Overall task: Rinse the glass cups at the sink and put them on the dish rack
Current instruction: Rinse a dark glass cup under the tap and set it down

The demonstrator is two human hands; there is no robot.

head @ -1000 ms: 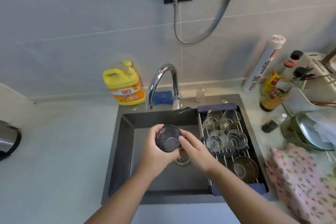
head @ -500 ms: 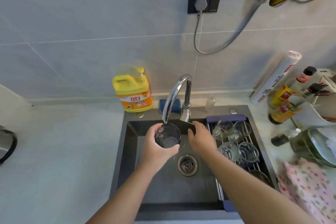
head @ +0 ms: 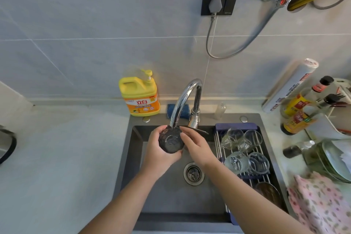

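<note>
Glass cup (head: pixel 171 141): rigid, light, fragile, likely slippery when wet. Left hand (head: pixel 159 156) grip wraps its side wall; faucet spout (head: pixel 182 104) sits just above the grip. Right hand (head: pixel 197 148) grip is wide, fingers (head: pixel 184 136) touching the cup. Grasp the wall, not the rim.

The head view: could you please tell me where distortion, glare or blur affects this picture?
Head view: wide-angle distortion slants the vertical wall tile seams outward; bright glare streaks the faucet; the glass cup gripped by the left hand reads dark and soft-edged against the sink; the clear cups on the dish rack blend together, their outlines hard to separate.
</note>
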